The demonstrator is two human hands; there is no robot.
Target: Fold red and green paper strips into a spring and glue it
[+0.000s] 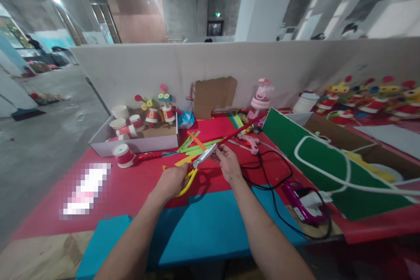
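My left hand [171,181] is closed around the yellow handles of a pair of scissors [204,156], whose metal blades point away to the right. In my right hand [229,165] a long red paper strip [244,128] is pinched close to the blade tips, and it slants up to the right. Whether the blades touch the strip I cannot tell. Beneath and beyond the scissors lie green paper strips [205,147] and an orange strip [197,141]. A pink glue gun [250,143] rests to the right of my right hand.
At the left, a white tray [136,146] holds paper cups and two cup figures; a red-and-white cup [123,155] stands before it. A green-sided box [321,164], a purple power strip [303,203] and black cable [274,197] occupy the right. A pink bottle [260,100] stands behind.
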